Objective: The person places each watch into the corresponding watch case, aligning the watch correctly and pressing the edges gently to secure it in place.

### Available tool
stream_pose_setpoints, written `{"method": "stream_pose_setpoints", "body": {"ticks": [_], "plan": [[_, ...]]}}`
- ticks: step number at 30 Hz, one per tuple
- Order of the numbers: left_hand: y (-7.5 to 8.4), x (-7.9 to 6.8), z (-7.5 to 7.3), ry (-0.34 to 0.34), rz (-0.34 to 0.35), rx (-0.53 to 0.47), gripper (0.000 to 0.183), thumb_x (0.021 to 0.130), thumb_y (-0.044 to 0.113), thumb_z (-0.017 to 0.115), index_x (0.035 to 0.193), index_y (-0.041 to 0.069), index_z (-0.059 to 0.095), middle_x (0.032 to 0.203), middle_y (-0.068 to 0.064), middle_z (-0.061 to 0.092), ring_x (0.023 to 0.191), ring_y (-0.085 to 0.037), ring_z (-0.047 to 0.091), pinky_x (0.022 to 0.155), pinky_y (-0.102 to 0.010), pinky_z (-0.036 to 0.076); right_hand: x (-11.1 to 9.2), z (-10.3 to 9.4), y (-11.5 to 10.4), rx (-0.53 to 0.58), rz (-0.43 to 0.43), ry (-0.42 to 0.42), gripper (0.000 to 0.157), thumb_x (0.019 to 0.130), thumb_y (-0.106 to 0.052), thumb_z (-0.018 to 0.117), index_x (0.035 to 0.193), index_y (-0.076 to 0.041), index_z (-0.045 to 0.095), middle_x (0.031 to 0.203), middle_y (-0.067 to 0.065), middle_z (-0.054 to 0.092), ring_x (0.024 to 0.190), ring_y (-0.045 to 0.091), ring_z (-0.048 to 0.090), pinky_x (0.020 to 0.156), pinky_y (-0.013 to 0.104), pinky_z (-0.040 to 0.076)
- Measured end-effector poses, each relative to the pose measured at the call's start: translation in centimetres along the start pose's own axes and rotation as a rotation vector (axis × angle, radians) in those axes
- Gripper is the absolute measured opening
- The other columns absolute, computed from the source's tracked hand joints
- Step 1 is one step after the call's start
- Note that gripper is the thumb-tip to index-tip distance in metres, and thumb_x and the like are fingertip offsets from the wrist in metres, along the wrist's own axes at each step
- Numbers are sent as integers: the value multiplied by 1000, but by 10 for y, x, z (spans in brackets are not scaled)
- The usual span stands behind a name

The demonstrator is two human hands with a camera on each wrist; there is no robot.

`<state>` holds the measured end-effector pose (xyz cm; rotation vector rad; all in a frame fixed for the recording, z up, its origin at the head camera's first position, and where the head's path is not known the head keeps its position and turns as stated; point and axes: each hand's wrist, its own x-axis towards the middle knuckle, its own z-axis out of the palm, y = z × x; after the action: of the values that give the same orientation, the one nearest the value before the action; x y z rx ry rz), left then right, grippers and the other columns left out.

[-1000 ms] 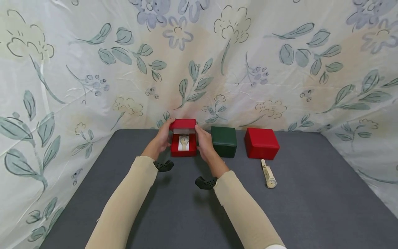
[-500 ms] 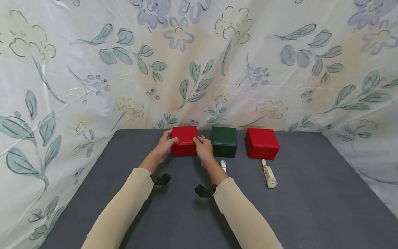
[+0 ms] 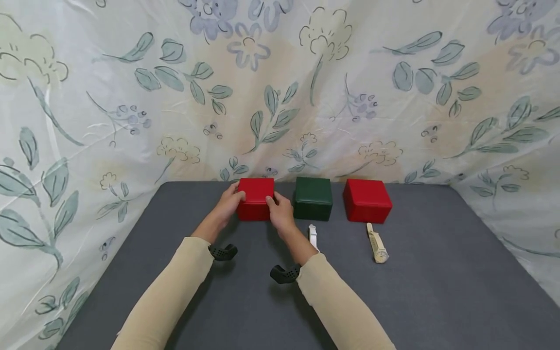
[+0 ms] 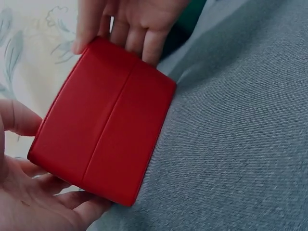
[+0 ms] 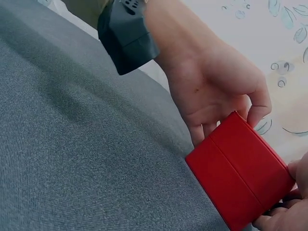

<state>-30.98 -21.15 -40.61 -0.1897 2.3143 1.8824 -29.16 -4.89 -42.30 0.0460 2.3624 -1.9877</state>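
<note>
Between left hand (image 3: pixel 226 203) and right hand (image 3: pixel 282 213), a plain red box (image 3: pixel 255 200).

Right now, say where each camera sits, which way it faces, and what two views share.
Head: on the head, facing forward and down at the held red box; left hand, right hand and sleeves show.
Left wrist: on the left wrist, facing that box; both hands show.
Right wrist: on the right wrist, facing that box; both hands show.
The wrist views share box and gray table.

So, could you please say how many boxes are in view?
3: a red rectangular box between the left hand and right hand, a dark green box to its right, and another red box farthest right.
</note>
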Motion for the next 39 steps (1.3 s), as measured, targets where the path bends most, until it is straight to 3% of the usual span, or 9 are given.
{"method": "stream_pose_setpoints", "body": {"ticks": [8, 13, 18, 22, 25, 30, 39], "plan": [[1, -2, -4, -12, -7, 72, 73, 88, 17, 43, 156, 22, 16, 157, -7, 29, 131, -30, 36, 107, -49, 36, 3, -1, -3, -16, 2, 13, 51, 100, -28, 51, 146, -11, 42, 144, 11, 51, 127, 27, 52, 105, 44, 46], [9, -9, 0, 33, 15, 243, 85, 89, 27, 54, 157, 21, 4, 162, -10, 16, 144, -33, 23, 113, -59, 30, -2, -16, -16, -58, -41, 54, 49, 98, -30, 53, 143, -13, 46, 146, 10, 50, 133, 28, 49, 107, 44, 45], [24, -20, 9, 99, 173, 482, 89, 87, 34, 61, 157, 18, 7, 162, -12, 16, 144, -36, 24, 107, -60, 37, -13, -43, -29, -102, -184, 34, 38, 99, -26, 54, 135, -14, 56, 140, 8, 56, 132, 24, 51, 108, 42, 44], [35, -29, 25, 105, 324, 586, 86, 87, 32, 62, 156, 14, 14, 161, -11, 18, 142, -33, 28, 105, -57, 42, -21, -73, -32, -127, -292, 36, 34, 100, -23, 52, 133, -14, 57, 136, 9, 59, 129, 23, 54, 106, 44, 45], [41, -33, 40, 82, 398, 608, 82, 88, 31, 62, 155, 14, 17, 160, -10, 22, 141, -31, 31, 105, -55, 44, -22, -100, -29, -139, -341, 71, 35, 100, -21, 52, 133, -12, 56, 136, 11, 59, 127, 24, 56, 106, 45, 45], [44, -33, 66, 8, 467, 573, 77, 88, 28, 64, 153, 14, 24, 159, -8, 29, 143, -29, 33, 110, -52, 39, -20, -137, -17, -188, -319, 135, 37, 100, -20, 51, 135, -12, 54, 140, 11, 55, 129, 26, 53, 108, 45, 43], [24, -18, 114, -125, 446, 435, 75, 91, 20, 64, 153, 10, 24, 156, -9, 33, 139, -29, 42, 104, -44, 46, -9, -154, 15, -240, -195, 122, 48, 100, -26, 50, 146, -14, 40, 152, 11, 40, 140, 30, 40, 111, 47, 39]]}}
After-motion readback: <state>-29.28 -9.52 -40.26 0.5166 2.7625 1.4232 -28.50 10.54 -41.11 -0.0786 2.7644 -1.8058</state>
